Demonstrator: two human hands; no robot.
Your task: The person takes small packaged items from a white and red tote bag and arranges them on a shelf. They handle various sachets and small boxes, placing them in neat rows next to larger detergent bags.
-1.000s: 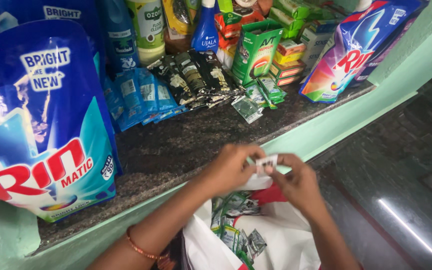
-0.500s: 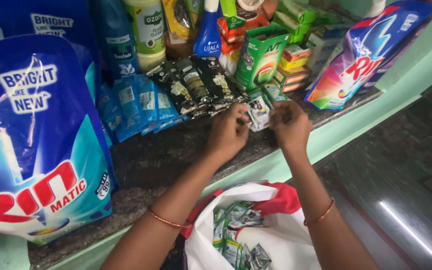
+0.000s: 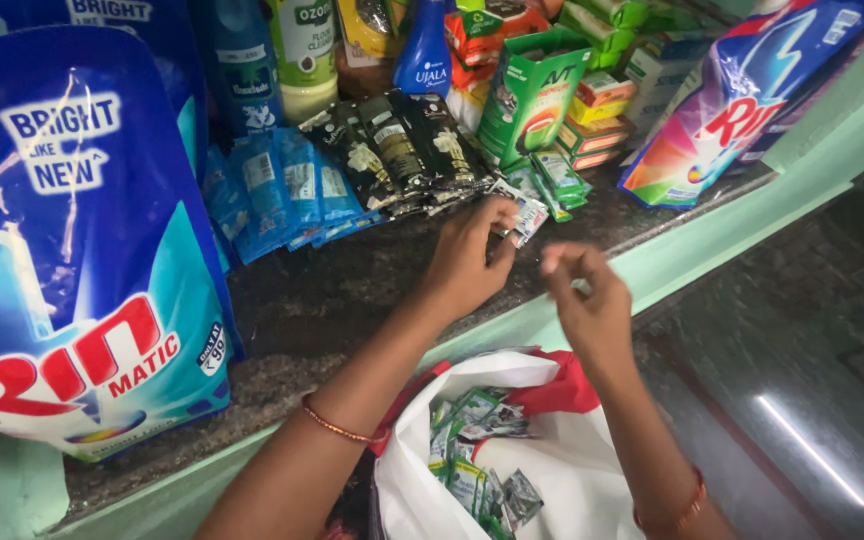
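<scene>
Small white sachet (image 3: 528, 215) sits on dark counter (image 3: 352, 290), pinched at left hand (image 3: 467, 260) fingertips. Right hand (image 3: 582, 300) just right of it, fingers curled, holding nothing visible. White bag (image 3: 552, 470) of sachets hangs below both hands.

Big blue pouch (image 3: 72, 250) left; black sachets (image 3: 397, 150) centre; green carton (image 3: 527, 95); multicolour pouch (image 3: 742, 100) right.

detergent pouches (image 3: 72, 250): 2 | black sachets (image 3: 397, 150): 3 | carrier bag (image 3: 552, 470): 1 | hands (image 3: 467, 260): 2
</scene>
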